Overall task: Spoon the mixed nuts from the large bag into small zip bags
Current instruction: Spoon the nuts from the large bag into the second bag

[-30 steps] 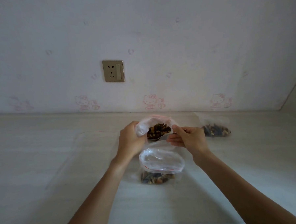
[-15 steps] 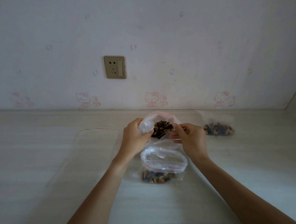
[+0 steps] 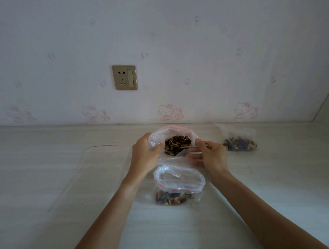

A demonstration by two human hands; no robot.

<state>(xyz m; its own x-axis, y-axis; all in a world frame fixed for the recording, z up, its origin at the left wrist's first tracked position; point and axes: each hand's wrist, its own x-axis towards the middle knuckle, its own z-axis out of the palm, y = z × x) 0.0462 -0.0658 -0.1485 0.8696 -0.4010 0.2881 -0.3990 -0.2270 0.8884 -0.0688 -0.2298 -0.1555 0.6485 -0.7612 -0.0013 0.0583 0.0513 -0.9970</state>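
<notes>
Pinching the spoon (image 3: 182,149) handle between thumb and curled fingers, the right hand (image 3: 209,156) keeps its bowl inside the mouth of the large bag (image 3: 172,141), whose near rim the left hand (image 3: 145,154) grips and holds open. Compared with half a second ago, the spoon sits a little deeper among the mixed nuts (image 3: 177,142), its handle running roughly level, left to right, bowl toward the left. Just nearer the person, a small zip bag (image 3: 179,184) stands open on the counter (image 3: 48,187) with nuts at its bottom. Another small filled bag (image 3: 240,144) lies well to the right. A flat empty bag (image 3: 97,166) lies left.
</notes>
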